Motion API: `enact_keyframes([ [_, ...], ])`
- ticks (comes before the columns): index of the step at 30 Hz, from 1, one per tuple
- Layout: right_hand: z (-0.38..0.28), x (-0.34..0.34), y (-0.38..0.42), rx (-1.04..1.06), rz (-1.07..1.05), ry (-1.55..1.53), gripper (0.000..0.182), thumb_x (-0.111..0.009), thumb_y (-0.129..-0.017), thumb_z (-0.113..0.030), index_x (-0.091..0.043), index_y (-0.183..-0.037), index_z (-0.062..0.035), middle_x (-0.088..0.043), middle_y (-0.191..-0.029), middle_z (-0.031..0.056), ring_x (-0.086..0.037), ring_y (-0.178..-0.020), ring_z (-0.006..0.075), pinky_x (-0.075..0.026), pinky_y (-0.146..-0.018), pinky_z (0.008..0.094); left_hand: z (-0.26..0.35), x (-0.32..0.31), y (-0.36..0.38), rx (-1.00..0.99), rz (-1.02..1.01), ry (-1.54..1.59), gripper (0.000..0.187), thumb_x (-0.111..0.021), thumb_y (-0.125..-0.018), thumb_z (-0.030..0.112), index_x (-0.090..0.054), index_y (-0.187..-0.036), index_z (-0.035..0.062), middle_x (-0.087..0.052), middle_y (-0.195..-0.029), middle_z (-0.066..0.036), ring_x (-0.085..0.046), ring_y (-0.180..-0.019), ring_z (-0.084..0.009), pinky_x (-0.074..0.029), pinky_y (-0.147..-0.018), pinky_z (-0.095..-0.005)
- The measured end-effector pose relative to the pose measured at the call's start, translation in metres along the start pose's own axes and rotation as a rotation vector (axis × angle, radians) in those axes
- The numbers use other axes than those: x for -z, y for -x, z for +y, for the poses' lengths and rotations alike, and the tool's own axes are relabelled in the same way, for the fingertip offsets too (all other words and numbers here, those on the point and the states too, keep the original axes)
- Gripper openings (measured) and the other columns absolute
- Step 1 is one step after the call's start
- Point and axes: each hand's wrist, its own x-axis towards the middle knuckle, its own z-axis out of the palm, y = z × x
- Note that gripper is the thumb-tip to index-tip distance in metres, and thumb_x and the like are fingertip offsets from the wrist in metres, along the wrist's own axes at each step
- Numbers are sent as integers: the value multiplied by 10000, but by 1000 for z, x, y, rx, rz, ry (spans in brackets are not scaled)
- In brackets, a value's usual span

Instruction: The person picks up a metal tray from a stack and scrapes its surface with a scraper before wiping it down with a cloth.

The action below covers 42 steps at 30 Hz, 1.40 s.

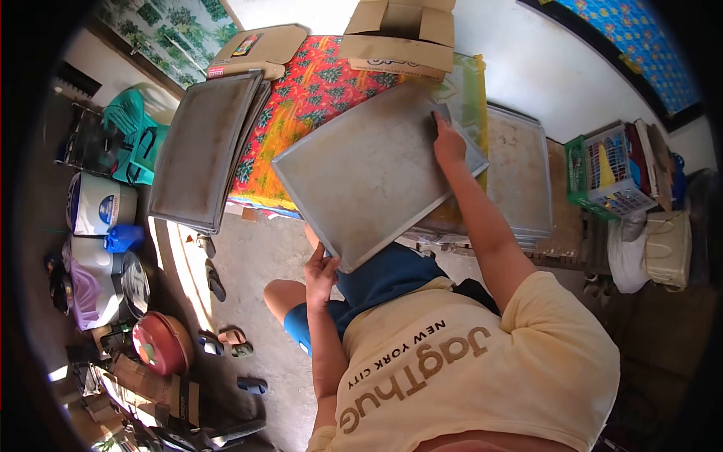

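Note:
A large flat metal baking tray (369, 162) with a raised rim lies tilted across the front of the table, over my lap. My left hand (321, 275) grips its near corner, fingers closed around the rim. Over at the far right side of the tray, my right hand (449, 143) presses down on a small grey cloth-like piece (442, 111) near the rim; its exact kind is hard to make out. Left of me leans a stack of similar trays (203, 151), browned on their faces. More trays (518, 169) lie stacked on the right.
A patterned red and yellow cloth (301, 98) covers the table. Behind stand an open cardboard box (399, 38) and a flattened one (260, 49). Plastic crates (602, 169) sit to the right. On the floor at left are slippers (216, 280), a red round container (160, 343) and green chairs (135, 124).

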Motion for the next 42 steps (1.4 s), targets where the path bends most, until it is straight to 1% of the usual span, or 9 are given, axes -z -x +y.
enact_keyframes([
  [2,-32,14,19,-45,-152,-124,515,-411,-888,-51,-508,-1381,-163,-599,-1275,170,-619,-1085,344,-511,-891,469,-2,1,-2,2,-14,11,614,-615,-874,30,-401,-1445,-44,-547,-624,35,-429,-425,-37,-334,-403,-191],
  [5,-59,-23,81,496,-51,-77,619,-442,-854,12,-474,-1425,-224,-566,-1346,157,-609,-1137,361,-518,-934,451,2,-1,-1,7,-7,-31,599,-600,-883,26,-413,-1450,-15,-530,-605,34,-416,-434,-36,-340,-417,-195],
  [15,29,75,29,-129,84,-65,626,-440,-837,37,-509,-1393,-242,-604,-1313,89,-625,-1098,345,-524,-893,441,12,-2,-5,42,50,-180,667,-628,-852,37,-390,-1474,12,-587,-683,1,-498,-528,-43,-399,-457,-200],
  [19,-45,53,91,242,80,-252,633,-454,-833,43,-493,-1415,-204,-553,-1369,133,-566,-1199,332,-485,-981,428,30,-26,-7,-593,372,-947,674,-739,-804,140,-471,-1407,5,-659,-990,-154,-645,-879,-287,-517,-773,-390],
  [23,-114,45,141,528,-106,-348,585,-536,-831,-51,-486,-1408,-130,-537,-1385,130,-538,-1230,339,-460,-988,439,58,-58,0,-645,187,-1034,638,-724,-836,327,-520,-1345,2,-636,-1058,-218,-603,-1045,-403,-465,-907,-460],
  [29,-154,47,166,714,-181,-385,566,-609,-833,-141,-505,-1386,-88,-536,-1393,128,-531,-1241,339,-456,-985,437,30,-74,-12,-527,128,-423,483,-597,-947,367,-587,-1182,-55,-635,-1131,-247,-630,-1019,-407,-493,-856,-432],
  [34,-147,40,165,820,-330,-419,622,-611,-887,-312,-427,-1438,-89,-463,-1457,136,-499,-1269,338,-407,-1008,468,42,-64,-11,-192,297,-291,392,-498,-1024,313,-611,-1017,-62,-639,-800,-137,-634,-733,-211,-508,-669,-335],
  [38,-105,45,147,646,-327,-206,713,-629,-880,-446,-388,-1469,-124,-417,-1478,160,-436,-1331,332,-314,-1065,605,57,-40,-15,-291,496,-282,392,-498,-1025,238,-526,-719,-5,-497,-537,-37,-511,-442,-103,-421,-417,-290],
  [42,-34,38,116,388,-134,-18,731,-618,-891,-480,-369,-1486,-135,-401,-1495,153,-388,-1381,321,-258,-1116,587,61,-8,-18,-263,516,-398,352,-535,-988,197,-547,-703,-9,-530,-525,-67,-550,-442,-144,-441,-431,-316],
])
